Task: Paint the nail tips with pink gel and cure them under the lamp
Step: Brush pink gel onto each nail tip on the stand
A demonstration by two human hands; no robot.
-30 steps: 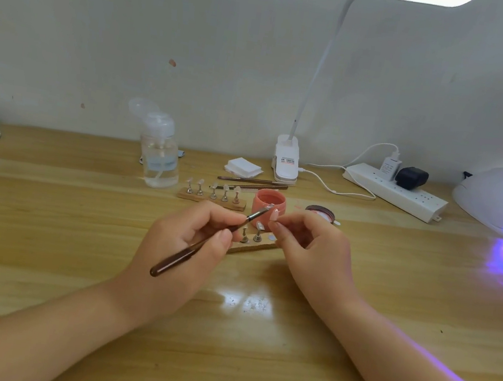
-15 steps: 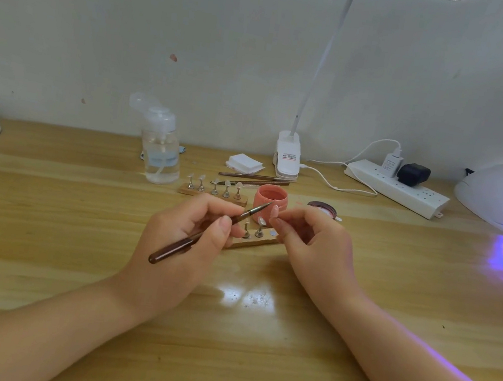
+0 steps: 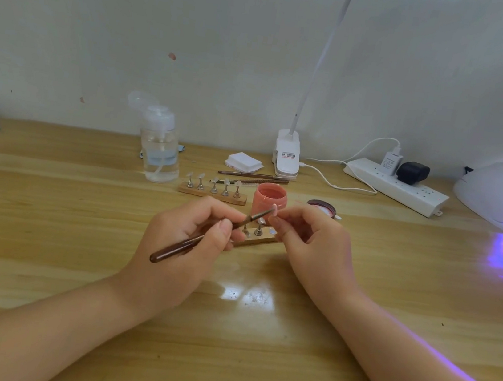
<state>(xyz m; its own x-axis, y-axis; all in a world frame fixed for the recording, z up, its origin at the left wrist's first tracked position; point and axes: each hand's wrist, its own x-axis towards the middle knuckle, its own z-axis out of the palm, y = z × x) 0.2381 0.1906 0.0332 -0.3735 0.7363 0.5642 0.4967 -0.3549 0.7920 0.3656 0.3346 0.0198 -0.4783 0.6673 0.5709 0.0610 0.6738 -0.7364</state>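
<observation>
My left hand point(image 3: 185, 239) gripped the brush point(image 3: 204, 238); my right hand point(image 3: 311, 240) pinched a nail tip point(image 3: 274, 210). I judged light, even strokes best, keeping the tip steady.

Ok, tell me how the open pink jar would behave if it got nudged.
The pink jar looks squat and wide-based, so it would probably slide rather than tip. It seems small and likely light, so a bump from the brush could shift it. Its lid is off, so any tilt might spill gel.
</observation>
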